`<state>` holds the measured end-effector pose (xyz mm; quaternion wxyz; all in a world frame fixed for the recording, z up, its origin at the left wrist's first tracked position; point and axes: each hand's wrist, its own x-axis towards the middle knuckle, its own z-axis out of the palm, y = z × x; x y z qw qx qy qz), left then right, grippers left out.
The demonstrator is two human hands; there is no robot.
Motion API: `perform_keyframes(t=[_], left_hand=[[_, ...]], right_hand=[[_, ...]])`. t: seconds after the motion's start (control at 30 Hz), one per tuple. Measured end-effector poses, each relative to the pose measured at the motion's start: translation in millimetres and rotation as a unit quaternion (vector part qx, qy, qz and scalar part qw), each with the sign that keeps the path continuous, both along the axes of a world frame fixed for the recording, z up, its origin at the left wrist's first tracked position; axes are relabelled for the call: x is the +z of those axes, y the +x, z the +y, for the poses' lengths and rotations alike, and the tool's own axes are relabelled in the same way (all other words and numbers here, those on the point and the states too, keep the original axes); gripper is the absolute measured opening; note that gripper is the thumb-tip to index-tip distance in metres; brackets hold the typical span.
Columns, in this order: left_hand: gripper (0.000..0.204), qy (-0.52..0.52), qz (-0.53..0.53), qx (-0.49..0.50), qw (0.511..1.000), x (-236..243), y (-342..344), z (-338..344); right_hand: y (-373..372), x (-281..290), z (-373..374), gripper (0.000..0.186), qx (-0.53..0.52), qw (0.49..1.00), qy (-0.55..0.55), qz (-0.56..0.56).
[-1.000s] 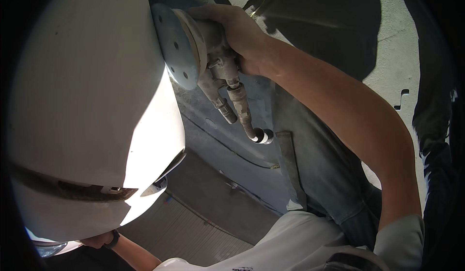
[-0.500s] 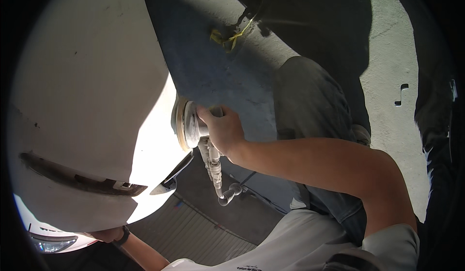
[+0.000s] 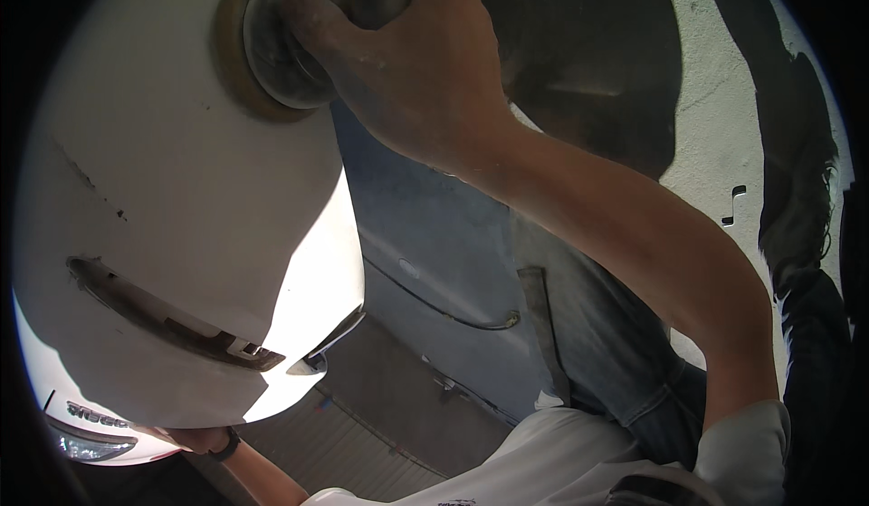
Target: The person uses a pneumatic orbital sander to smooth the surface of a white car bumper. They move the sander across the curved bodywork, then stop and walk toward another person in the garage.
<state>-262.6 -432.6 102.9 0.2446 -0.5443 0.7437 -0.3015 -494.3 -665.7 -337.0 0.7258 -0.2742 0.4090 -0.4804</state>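
Note:
My right hand (image 3: 412, 71) is wrapped round a grey round-pad sander (image 3: 290, 40), with the thumb along its body. The sander's tan-edged pad faces a white car bumper (image 3: 181, 198) near its upper right edge; whether the pad touches the surface I cannot tell. Along the bumper run a long dark slot (image 3: 172, 320) and, above it, small dark scuffs. At the lower left, my left hand (image 3: 195, 439), with a dark band at the wrist, is against the bumper's bottom edge. Its fingers are mostly hidden there.
A white car with a headlight (image 3: 90, 444) stands beyond the bumper at lower left. A thin dark hose (image 3: 453, 318) shows between the bumper and my jeans-clad leg (image 3: 597, 325). A small dark bracket-shaped piece (image 3: 735, 205) lies on the pale floor at right.
My right hand has carried the sander up and left, from the bumper's right edge to its upper part, closer to the view. My left hand stays at the bottom edge.

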Motion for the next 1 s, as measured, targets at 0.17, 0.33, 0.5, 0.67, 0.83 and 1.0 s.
perform_keyframes(t=[0.17, 0.33, 0.5, 0.67, 0.83, 1.0], left_hand=[[0.081, -0.012, 0.025, 0.041, 0.999, -8, -2, 2], [0.074, -0.013, -0.007, 0.004, 1.0, -3, 10, 19], [0.077, -0.103, 0.054, 0.117, 0.986, -7, 21, 33], [0.081, -0.224, 0.218, 0.311, 0.897, -23, 20, 39], [0.082, -0.199, 0.136, 0.295, 0.925, -15, 23, 48], [0.083, -0.207, 0.094, 0.325, 0.918, -7, 27, 65]], right_hand=[[2, 27, 91, 0.077, -0.003, 0.988, -0.151, -0.036], [0, 10, 17, 0.073, -0.05, 0.984, -0.169, 0.037], [-4, 14, -49, 0.054, -0.084, 0.977, -0.152, 0.126], [-20, 50, 37, 0.06, -0.002, 0.97, -0.242, -0.004], [-9, 29, -13, 0.054, -0.04, 0.975, -0.216, 0.022], [11, -38, -98, 0.055, 0.163, 0.986, 0.009, -0.024]])
